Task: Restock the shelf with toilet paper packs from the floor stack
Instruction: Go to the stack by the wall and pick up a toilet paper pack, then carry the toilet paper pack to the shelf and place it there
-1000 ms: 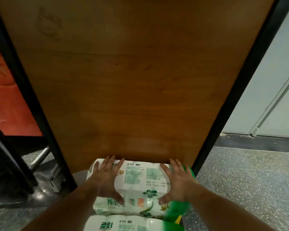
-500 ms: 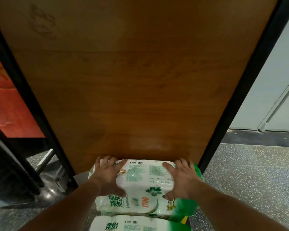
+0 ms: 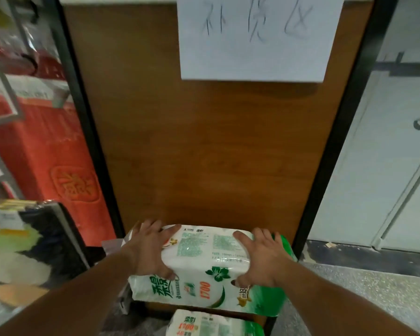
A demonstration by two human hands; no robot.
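Toilet paper pack [image 3: 204, 267]: white-and-green wrap, flower print, red "1700". Your left hand [image 3: 148, 251] and right hand [image 3: 262, 258] clamp its two ends, holding it against the brown panel [image 3: 204, 154]. Since before, it's lifted clear above the next pack [image 3: 211, 323]; a handwritten sign [image 3: 252, 37] now shows.

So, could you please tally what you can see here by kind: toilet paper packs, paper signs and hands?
Toilet paper packs: 2, the held pack and the pack below
Paper signs: 1, the paper sign on the wooden panel
Hands: 2, left hand and right hand, both gripping the held pack
Total: 5
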